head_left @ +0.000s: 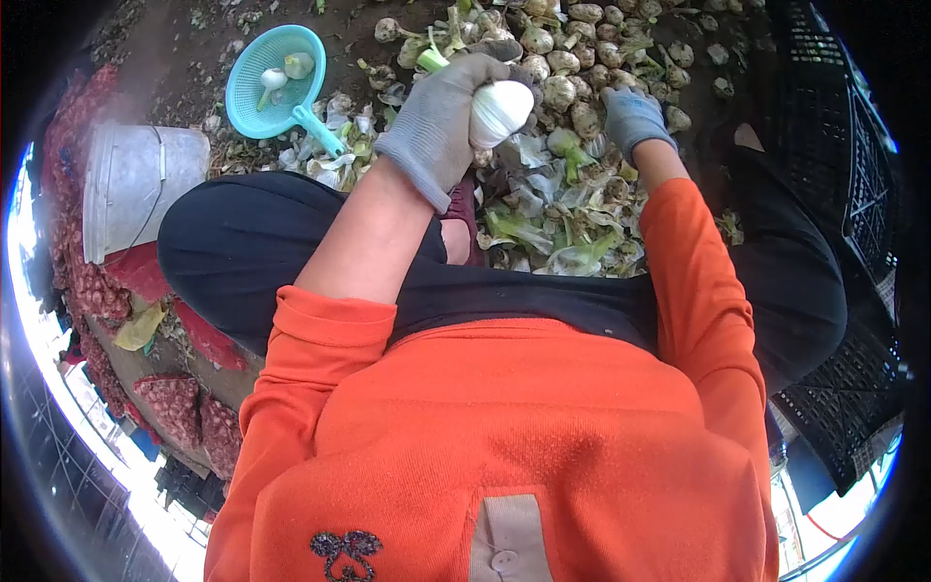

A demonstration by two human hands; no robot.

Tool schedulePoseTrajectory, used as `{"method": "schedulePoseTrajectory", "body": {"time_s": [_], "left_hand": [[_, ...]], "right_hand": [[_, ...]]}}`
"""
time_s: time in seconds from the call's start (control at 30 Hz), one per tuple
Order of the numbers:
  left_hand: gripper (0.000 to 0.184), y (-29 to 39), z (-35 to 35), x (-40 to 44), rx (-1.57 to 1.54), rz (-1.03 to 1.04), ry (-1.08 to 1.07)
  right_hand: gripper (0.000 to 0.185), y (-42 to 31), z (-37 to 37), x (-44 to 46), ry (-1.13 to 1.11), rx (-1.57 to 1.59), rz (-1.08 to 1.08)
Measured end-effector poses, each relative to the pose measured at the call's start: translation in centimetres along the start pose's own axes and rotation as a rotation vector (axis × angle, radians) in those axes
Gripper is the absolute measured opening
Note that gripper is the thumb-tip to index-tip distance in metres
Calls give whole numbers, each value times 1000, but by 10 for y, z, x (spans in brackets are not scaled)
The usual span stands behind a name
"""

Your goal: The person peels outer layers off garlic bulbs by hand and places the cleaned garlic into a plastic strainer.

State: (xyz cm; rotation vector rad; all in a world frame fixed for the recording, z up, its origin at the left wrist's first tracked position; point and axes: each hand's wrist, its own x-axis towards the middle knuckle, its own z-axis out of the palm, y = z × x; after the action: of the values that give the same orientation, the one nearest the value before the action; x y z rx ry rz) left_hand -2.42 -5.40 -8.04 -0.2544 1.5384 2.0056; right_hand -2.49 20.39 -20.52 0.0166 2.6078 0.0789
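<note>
I have the left hand's [436,121] grip wrapped round a white bulb [502,113], near the peelings [577,228] — the right hand [636,121] is at the pile [567,63], and I can't tell whether its grip has closed — with the colander [260,54] off to the left, pale bulbs [299,66] inside

I find a heap of bulbs [562,63] on the ground [175,58] before the person [524,407], with peelings [543,189] nearer, between the legs [262,233]. On the person's left: a strainer [250,109] containing bulbs, a bucket [131,199] beside the knee [199,233], sacks [170,405] farther back. Right: crates [873,179], alongside the other knee [815,301].
</note>
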Motion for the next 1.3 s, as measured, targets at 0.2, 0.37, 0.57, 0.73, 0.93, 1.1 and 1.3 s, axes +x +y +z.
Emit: {"method": "schedulePoseTrajectory", "body": {"time_s": [0.2, 0.37, 0.57, 0.73, 0.93, 1.1, 1.3], "left_hand": [[26, -5, 13, 5, 250, -17, -23], [44, -20, 17, 3, 224, -35, 23], [44, -14, 27, -2, 49, 7, -298], [43, 4, 45, -34, 161, -14, -393], [45, 15, 30, -35, 332, -42, -532], [45, 7, 21, -33, 126, -126, -597], [30, 16, 28, -39, -112, -57, -685]], "right_hand": [[43, -2, 35, -16, -159, 425, 90], [27, 31, 37, 1, 9, 339, -335], [34, -11, -97, -147, -125, 1382, -345], [43, -24, -101, -188, 222, 1147, -225], [41, -18, -110, -191, 246, 951, -398], [35, -16, -105, -198, 195, 1189, -457], [38, -3, -86, -193, 64, 1495, -484]]}}
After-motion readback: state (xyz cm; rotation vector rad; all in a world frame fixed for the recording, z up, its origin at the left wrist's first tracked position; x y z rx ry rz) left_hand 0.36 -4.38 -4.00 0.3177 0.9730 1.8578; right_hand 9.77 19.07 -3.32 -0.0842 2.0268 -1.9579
